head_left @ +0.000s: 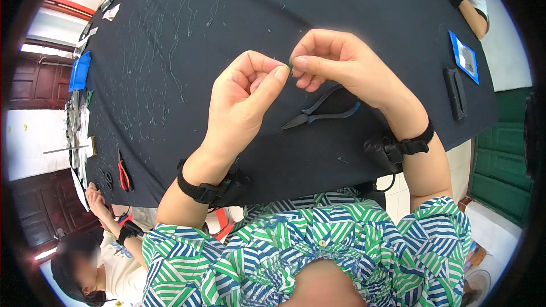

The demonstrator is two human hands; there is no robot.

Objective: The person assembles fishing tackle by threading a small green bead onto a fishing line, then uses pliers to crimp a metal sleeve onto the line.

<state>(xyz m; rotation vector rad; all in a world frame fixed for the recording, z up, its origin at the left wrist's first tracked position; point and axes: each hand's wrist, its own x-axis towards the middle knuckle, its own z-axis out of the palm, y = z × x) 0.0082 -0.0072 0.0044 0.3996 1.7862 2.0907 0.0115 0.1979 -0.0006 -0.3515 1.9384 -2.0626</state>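
Above the dark tablecloth (256, 159), my left hand (239, 94) and my right hand (350, 65) meet fingertip to fingertip. Each pinches with thumb and forefinger. A tiny greenish bit shows where the fingertips come together, too small to make out. Just below my right hand, pliers (318, 116) with dark blue-edged handles lie on the cloth, their jaws toward the left. Thin greenish threads (172, 57) lie in loose lines across the cloth, beyond and to the left of my left hand.
At right lie a blue-edged packet (465, 57) and a black case (455, 94). Red-handled pliers (122, 173) and black scissors (107, 178) lie at lower left, near a co-worker's hand (96, 200). A blue tray (80, 71) sits on the left edge. Another person's arm (467, 10) rests at upper right.
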